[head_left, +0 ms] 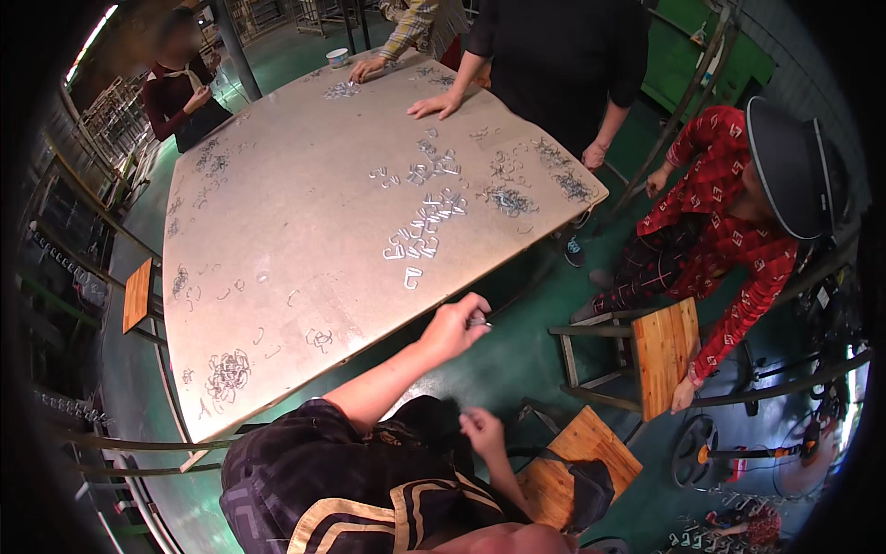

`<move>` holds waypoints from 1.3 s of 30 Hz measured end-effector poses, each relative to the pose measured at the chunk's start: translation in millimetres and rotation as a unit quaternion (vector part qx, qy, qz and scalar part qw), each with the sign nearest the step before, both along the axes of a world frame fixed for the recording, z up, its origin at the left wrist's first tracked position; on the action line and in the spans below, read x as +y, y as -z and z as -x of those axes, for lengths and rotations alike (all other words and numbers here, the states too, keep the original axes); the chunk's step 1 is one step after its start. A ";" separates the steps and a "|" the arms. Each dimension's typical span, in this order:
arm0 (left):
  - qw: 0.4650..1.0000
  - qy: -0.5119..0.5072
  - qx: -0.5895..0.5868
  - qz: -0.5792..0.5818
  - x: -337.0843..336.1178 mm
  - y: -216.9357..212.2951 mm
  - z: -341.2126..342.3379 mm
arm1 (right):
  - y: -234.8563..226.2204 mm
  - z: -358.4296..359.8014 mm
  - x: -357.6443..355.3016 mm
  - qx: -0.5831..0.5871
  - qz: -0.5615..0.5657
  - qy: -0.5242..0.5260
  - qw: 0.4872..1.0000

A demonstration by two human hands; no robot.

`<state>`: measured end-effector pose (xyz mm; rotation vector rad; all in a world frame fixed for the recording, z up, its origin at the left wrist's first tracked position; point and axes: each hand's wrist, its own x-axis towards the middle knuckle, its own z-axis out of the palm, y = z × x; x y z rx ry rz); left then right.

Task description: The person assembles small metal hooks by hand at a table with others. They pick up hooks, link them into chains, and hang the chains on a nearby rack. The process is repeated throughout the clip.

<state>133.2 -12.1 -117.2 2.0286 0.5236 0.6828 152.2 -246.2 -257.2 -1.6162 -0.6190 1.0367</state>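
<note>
My left hand (pixel 452 330) is raised just off the near edge of the big table (pixel 305 194), its fingers curled. A small shiny metal piece (pixel 478 319) shows between them. Lower down, close to my dark clothing, my right hand (pixel 484 432) is closed, thumb and fingers together; whatever they might hold is too small to make out. On the table ahead of my left hand, bent metal hooks (pixel 427 222) lie in a loose spread, with one hook (pixel 412 277) nearest the edge. A tangled heap of thin hooks (pixel 227 374) sits at the table's near left corner.
A person in black rests a hand (pixel 438 104) on the far side, beside another in plaid. One in dark red stands far left. At right, someone in red patterned clothes grips a wooden stool (pixel 666 355). Another stool (pixel 591 462) is beside me. A cup (pixel 339 57) stands far back.
</note>
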 end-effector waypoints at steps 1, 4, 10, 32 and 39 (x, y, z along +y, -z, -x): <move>0.999 0.004 0.045 0.002 14.7 -15.3 7.7 | -16.5 -11.2 15.4 -0.046 -0.061 0.068 0.995; 0.983 0.113 0.139 -0.046 32.2 -60.1 17.7 | -122.2 -52.8 75.4 -0.160 -0.121 0.091 0.975; 0.961 0.189 0.184 -0.081 76.3 -81.5 -16.1 | -153.6 -107.4 173.6 -0.114 -0.095 -0.043 0.988; 0.986 -0.080 0.130 0.073 231.5 -39.9 -114.9 | -144.7 -210.2 291.1 0.174 -0.042 0.006 0.984; 0.970 -0.118 -0.015 0.214 168.4 -33.4 -57.2 | -162.1 -185.9 314.9 0.129 -0.048 -0.073 0.988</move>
